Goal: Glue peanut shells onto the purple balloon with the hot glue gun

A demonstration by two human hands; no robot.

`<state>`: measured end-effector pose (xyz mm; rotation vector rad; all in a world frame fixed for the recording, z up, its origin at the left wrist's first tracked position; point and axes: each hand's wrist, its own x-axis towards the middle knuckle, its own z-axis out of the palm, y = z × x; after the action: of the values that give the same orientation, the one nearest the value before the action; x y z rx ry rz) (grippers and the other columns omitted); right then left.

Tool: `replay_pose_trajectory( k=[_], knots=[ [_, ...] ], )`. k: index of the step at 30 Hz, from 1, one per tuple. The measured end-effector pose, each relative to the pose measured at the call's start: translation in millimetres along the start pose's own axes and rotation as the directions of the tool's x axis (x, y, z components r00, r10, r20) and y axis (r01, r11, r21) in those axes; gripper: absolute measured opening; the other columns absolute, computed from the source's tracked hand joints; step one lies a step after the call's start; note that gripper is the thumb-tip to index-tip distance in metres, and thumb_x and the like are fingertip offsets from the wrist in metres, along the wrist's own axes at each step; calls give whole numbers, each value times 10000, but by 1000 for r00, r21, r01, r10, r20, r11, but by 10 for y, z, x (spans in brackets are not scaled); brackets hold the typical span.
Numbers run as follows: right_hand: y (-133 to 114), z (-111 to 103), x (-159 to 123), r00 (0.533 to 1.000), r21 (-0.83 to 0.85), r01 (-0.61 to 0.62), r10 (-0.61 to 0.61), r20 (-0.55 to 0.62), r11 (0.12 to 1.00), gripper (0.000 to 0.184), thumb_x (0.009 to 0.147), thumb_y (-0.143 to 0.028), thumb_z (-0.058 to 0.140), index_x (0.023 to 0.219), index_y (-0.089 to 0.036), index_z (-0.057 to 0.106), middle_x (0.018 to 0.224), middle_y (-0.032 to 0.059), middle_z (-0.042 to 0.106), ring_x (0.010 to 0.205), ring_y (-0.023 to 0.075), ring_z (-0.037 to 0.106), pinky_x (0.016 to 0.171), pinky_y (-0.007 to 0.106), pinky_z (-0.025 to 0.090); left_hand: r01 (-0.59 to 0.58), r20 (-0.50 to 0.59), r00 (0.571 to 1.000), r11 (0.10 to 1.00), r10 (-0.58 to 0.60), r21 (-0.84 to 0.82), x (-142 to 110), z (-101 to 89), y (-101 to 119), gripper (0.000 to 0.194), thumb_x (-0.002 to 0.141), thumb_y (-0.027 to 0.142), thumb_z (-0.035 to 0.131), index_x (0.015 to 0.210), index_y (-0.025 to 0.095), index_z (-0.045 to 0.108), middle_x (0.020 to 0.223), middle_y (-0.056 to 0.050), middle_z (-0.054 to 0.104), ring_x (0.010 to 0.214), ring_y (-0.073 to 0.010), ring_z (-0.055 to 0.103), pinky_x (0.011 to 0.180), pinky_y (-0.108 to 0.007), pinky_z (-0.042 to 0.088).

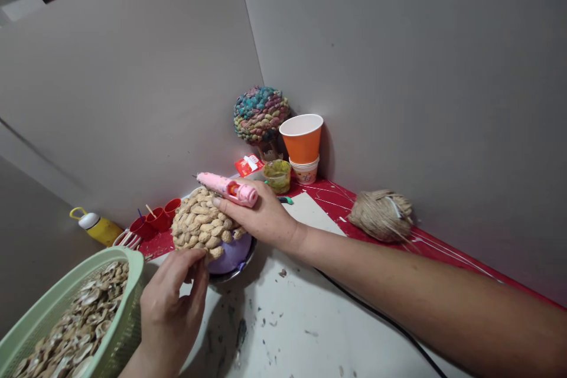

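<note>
A purple dome, perhaps a balloon, sits in a metal bowl, its upper part covered with rows of peanut shells. My left hand is closed in a pinch at the lower edge of these rows, on a peanut shell mostly hidden by the fingertips. Above the dome, my right hand grips a pink glue gun, its thin tip pointing left. The right fingers lie behind the dome, partly out of sight.
A green basket of shell halves stands at left. Behind are red cups, a yellow bottle, a coloured peanut-shell tree and an orange cup. Twine lies right; a black cord crosses the table.
</note>
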<state>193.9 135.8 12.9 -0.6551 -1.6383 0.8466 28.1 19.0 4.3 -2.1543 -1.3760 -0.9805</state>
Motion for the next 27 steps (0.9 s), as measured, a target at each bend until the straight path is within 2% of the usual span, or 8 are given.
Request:
replay_pose_trajectory(
  k=[7,13,16,18,20,23,27],
  knots=[
    [20,8,-11,999,-11,40,-40,-3,999,237,816,-240,641,650,-198,477,642,-31,495,634,145,460,604,277,413,-11,-39,999,1000,11,-15,-32,10,-70,246,819,53,640,1018,190,596,847,-23,666,679,-134,624,658,-238,498],
    [30,12,-22,1000,2,26,-26,1,1000,204,816,-257,627,660,-193,510,662,-17,528,654,156,495,622,278,436,-53,-55,997,997,49,-62,-184,-17,-144,361,811,24,627,1135,184,614,944,-49,689,824,-164,665,750,-263,521],
    [36,20,-27,1000,19,16,-16,11,1000,158,819,-262,618,699,-188,547,699,2,565,696,173,528,648,292,464,45,-165,984,991,-65,-123,-279,8,-178,383,821,46,624,1172,199,612,977,-49,673,837,-169,653,743,-279,526],
    [42,26,-34,1000,35,24,-25,15,999,145,823,-270,612,714,-185,565,714,11,577,712,181,534,660,306,479,133,-240,956,978,-169,-160,-303,35,-178,389,821,84,637,1183,223,603,1025,-53,651,928,-201,637,833,-339,523],
    [49,31,-44,999,45,29,-30,16,999,156,827,-287,609,713,-187,572,711,12,577,709,183,536,660,315,490,179,-275,936,969,-221,-170,-285,61,-157,412,812,128,662,1202,237,583,1115,-67,623,1073,-245,597,973,-430,471],
    [59,40,-60,1000,61,20,-21,11,998,197,831,-324,615,692,-196,560,691,3,574,691,183,554,670,331,511,251,-241,927,952,-288,-174,-225,87,-112,479,800,182,690,1249,246,533,1301,-95,551,1261,-291,494,1108,-517,348],
    [75,61,-69,1000,92,9,-11,26,996,201,827,-334,633,695,-201,558,731,13,605,795,217,619,794,383,540,386,-109,896,878,-430,-284,-196,111,-110,528,823,235,673,1306,284,465,1477,-98,424,1393,-310,364,1163,-567,257]
  ],
)
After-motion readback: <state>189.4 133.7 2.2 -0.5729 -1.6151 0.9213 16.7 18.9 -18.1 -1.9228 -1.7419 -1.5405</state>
